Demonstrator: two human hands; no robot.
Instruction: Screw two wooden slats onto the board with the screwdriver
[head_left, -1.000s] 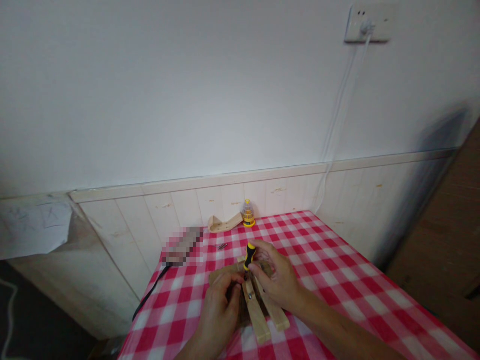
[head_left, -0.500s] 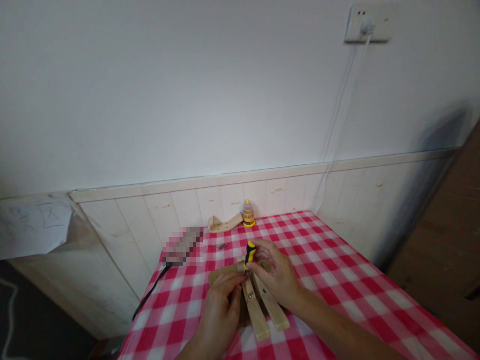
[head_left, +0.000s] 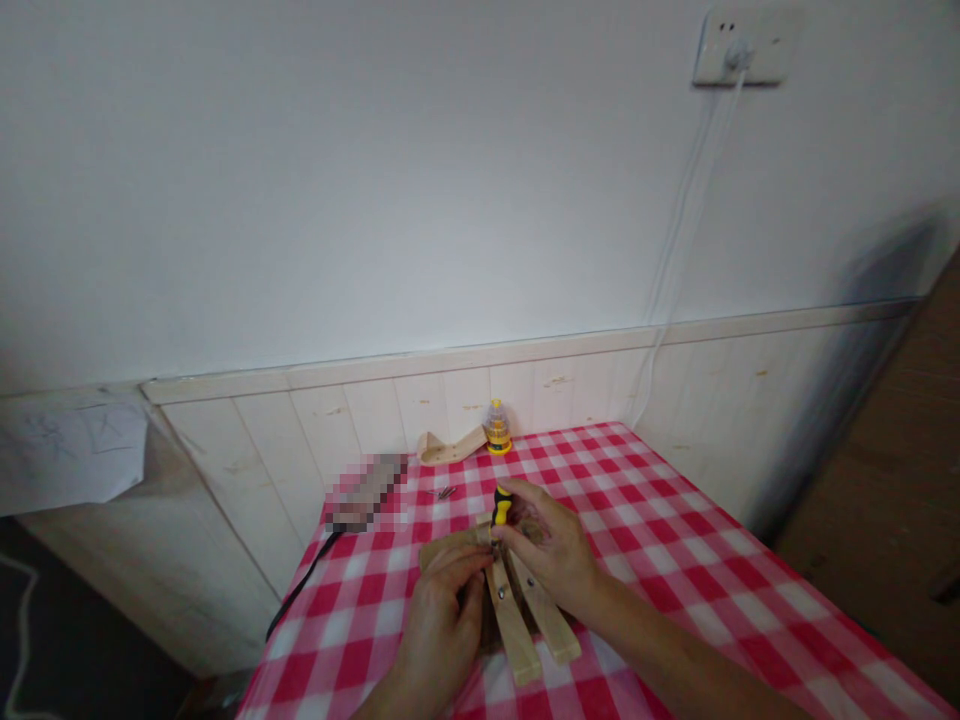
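A short yellow-and-black screwdriver (head_left: 502,506) stands nearly upright in my right hand (head_left: 561,550), its handle held between thumb and fingers. Its tip points down at the far part of a wooden strip (head_left: 516,635). Beside that tip, the fingertips of my left hand (head_left: 444,605) are pressed together; whatever is between them is too small to make out. A second wooden strip (head_left: 553,622) runs alongside the first, and a dark metal fastener shows in each. Both strips lie over a darker wooden piece (head_left: 439,549), partly covered by my hands.
The table has a red-and-white checked cloth (head_left: 645,520). Behind my hands lie several small screws (head_left: 446,492), a curved wooden piece (head_left: 450,454) and a clear-and-yellow bit container (head_left: 498,430) by the wall. A blurred-out object (head_left: 369,492) with a black strap (head_left: 304,580) is at the left edge.
The screwdriver handle has turned slightly within my right fingers, showing its yellow and black parts differently. My left hand and the wooden strips stay in place.
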